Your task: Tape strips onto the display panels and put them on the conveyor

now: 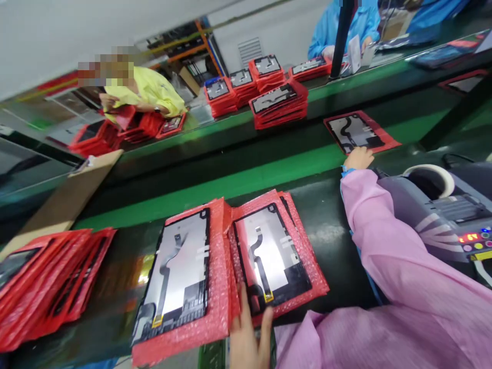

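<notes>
My left hand (248,333) lies flat with fingers stretched out, its tips on the near edge of a silver-and-black panel (269,261) that rests on red bubble wrap. Beside it on the left lies a second such panel (179,274) on its own red wrap. My right hand (358,158), in a pink sleeve, reaches far out and touches the near edge of a third panel on red wrap (359,132) lying on the belt; its fingers are mostly hidden.
A fanned stack of red-wrapped panels (46,287) lies at the left. A tape dispenser machine (442,205) with lit buttons stands at the right. Stacks of red-wrapped panels (279,105) sit across the green belt, where a person in yellow (149,92) and another in blue (338,25) work.
</notes>
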Motion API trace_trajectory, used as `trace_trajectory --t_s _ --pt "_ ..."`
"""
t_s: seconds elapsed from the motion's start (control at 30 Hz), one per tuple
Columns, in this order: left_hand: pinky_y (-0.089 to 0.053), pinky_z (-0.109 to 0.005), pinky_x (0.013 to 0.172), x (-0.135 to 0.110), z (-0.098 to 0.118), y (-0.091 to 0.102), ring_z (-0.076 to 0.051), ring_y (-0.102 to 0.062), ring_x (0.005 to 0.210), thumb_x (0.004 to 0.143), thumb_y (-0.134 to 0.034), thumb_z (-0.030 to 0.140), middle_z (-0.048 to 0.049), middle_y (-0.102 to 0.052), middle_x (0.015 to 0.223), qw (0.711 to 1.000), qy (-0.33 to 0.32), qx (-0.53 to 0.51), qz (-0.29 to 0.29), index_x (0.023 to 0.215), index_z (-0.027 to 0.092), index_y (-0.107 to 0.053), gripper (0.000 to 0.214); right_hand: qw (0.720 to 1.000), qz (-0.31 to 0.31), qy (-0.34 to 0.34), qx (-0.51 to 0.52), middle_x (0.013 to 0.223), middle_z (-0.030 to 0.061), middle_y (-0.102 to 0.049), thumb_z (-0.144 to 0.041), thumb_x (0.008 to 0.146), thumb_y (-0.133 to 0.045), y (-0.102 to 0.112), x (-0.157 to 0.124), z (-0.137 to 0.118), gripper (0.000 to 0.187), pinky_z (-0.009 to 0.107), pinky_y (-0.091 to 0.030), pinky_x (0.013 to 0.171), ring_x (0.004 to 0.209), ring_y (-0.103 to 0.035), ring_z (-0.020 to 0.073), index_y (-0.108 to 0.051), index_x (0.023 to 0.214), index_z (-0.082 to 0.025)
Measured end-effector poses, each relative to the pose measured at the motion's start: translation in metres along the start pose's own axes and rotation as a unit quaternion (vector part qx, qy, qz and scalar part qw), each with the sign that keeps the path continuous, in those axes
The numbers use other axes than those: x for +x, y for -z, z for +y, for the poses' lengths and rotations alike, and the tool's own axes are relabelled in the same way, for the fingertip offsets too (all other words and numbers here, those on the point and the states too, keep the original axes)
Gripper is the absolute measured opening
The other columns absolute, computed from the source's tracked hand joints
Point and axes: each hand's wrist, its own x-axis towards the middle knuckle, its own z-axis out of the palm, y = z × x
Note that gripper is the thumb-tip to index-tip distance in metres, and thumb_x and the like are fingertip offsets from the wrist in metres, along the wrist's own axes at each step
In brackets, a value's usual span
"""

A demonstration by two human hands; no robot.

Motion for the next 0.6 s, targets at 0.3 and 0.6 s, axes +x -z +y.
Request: trace_trajectory --t_s 0.3,0.6 --pt "-0.048 -0.046 0.111 0.055 0.114 0.000 -0.029 -0.061 0.127 0.091 -0.059 0.050 -0.0123 -0.067 0.132 0.882 0.035 -0.371 -0.288 0.122 0.022 -0.068 0.043 0.996 0.002 0.059 0.061 0.119 0.0161 -0.061 -0.020 0.098 -0.034 0.008 -0.051 -0.016 0.031 0.040 -0.038 0.091 0.109 -0.053 0.0274 -0.059 0.115 -0.016" --pt "-0.056 -0.036 0.093 0.195 0.251 -0.180 -0.025 -0.068 0.110 0.099 -0.049 0.034 -0.0208 -0.066 0.118 0.844 0.249 -0.421 -0.219 0.118 0.009 -0.057 0.033 0.956 -0.043 0.114 0.267 0.090 0.0084 -0.063 -0.026 0.092 -0.044 0.045 -0.150 -0.002 0.012 0.035 -0.046 0.090 0.090 -0.058 0.0210 -0.049 0.082 -0.022"
